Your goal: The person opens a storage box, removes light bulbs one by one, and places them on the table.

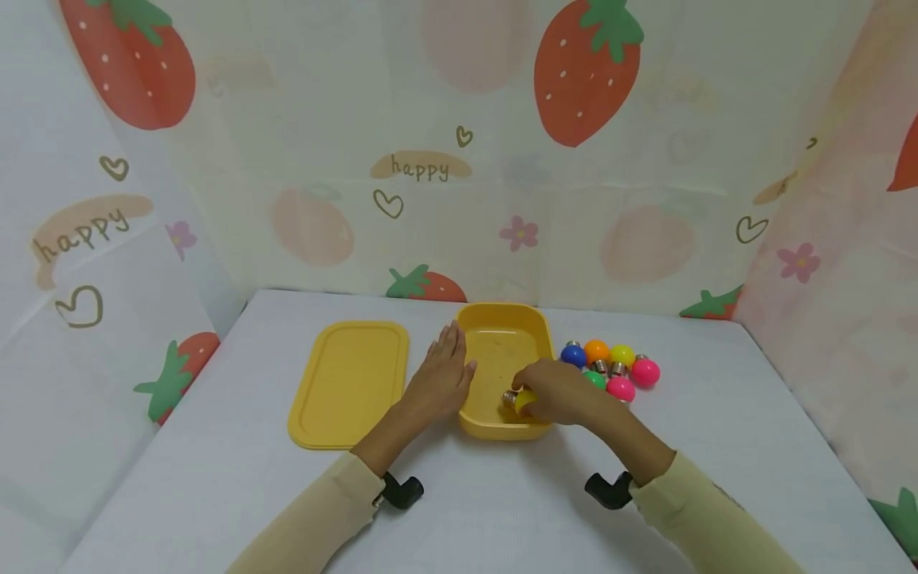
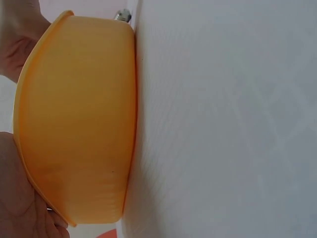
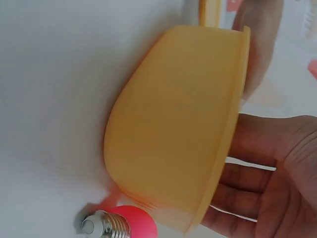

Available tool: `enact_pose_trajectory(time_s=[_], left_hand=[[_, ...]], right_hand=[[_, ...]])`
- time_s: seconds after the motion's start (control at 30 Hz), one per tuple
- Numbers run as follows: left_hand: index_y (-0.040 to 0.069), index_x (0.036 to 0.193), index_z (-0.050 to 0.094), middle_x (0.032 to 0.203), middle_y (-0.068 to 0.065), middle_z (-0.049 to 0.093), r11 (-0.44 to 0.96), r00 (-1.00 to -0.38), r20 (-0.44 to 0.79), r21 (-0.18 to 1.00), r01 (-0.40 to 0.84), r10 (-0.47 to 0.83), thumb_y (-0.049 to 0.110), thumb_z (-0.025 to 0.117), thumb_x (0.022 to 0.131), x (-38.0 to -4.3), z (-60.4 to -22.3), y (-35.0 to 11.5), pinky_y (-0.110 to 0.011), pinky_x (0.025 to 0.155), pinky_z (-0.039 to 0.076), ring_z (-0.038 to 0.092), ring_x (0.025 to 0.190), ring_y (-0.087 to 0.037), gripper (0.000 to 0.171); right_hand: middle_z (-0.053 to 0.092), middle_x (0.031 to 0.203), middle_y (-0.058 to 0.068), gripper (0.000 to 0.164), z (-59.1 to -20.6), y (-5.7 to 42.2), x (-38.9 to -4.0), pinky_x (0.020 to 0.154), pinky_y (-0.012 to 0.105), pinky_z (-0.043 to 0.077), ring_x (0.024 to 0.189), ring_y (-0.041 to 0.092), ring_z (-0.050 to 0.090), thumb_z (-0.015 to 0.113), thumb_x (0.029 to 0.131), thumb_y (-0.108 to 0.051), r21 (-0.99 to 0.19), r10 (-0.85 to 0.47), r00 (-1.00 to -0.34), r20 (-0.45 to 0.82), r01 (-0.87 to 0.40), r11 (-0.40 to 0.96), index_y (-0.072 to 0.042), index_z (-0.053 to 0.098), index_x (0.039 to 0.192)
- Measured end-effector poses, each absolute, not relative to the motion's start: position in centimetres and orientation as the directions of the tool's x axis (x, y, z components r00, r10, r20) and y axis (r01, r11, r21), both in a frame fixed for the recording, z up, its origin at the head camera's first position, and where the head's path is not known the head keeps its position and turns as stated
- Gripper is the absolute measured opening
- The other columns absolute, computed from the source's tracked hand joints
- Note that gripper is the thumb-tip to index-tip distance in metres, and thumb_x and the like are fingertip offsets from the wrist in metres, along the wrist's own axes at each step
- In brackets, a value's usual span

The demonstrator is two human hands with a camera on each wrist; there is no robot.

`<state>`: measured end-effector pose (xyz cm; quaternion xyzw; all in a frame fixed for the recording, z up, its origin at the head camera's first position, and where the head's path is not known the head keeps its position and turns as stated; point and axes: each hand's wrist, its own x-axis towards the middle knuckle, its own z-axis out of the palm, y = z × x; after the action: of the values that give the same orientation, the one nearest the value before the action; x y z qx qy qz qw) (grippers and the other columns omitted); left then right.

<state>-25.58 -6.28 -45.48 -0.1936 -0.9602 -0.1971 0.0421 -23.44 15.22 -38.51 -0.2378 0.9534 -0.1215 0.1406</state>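
Note:
A yellow plastic container [image 1: 502, 351] stands on the table with its open top up. My left hand [image 1: 439, 379] lies along its left rim in the head view, fingers straight and touching the side. Inside, over the near end, my right hand [image 1: 562, 389] holds a yellow light bulb [image 1: 525, 401], whose metal screw base points left. In the left wrist view the container's outer wall [image 2: 79, 119] hides the bulb. The right wrist view shows my right fingers [image 3: 242, 201] reaching over the rim and behind the wall, so the bulb is hidden there too.
A yellow lid [image 1: 349, 384] lies flat to the left of the container. Close to its right are several coloured bulbs, among them a blue bulb [image 1: 573, 355], an orange bulb [image 1: 596, 351] and a pink bulb [image 1: 645, 372]. A strawberry-printed curtain [image 1: 323, 119] stands behind the table.

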Motion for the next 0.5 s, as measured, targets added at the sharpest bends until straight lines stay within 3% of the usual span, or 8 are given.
enact_pose_trajectory(time_s=[0.2, 0.5], left_hand=[[-0.011, 0.157, 0.017, 0.167, -0.023, 0.008, 0.852, -0.921, 0.161, 0.350, 0.390, 0.355, 0.031, 0.033, 0.111, -25.5, -45.4, -6.2, -0.049, 0.124, 0.015, 0.008, 0.155, -0.035, 0.064], [-0.011, 0.156, 0.017, 0.167, -0.024, 0.008, 0.839, -0.916, 0.173, 0.367, 0.402, 0.363, 0.031, 0.033, 0.111, -25.4, -45.4, -6.2, -0.050, 0.124, 0.014, 0.008, 0.155, -0.035, 0.064]], right_hand=[[0.074, 0.105, 0.000, 0.036, -37.9, 16.4, -22.6, 0.085, 0.036, 0.059, 0.095, 0.018, 0.066, 0.084, 0.084, -0.022, -0.378, -0.512, -0.855, -0.079, -0.450, 0.809, -0.010, 0.075, 0.117], [0.073, 0.104, -0.004, 0.038, -37.7, 18.4, -21.2, 0.076, 0.028, 0.058, 0.092, 0.014, 0.064, 0.084, 0.084, -0.028, -0.438, -0.484, -0.875, 0.019, -0.442, 0.782, -0.012, 0.075, 0.118]])
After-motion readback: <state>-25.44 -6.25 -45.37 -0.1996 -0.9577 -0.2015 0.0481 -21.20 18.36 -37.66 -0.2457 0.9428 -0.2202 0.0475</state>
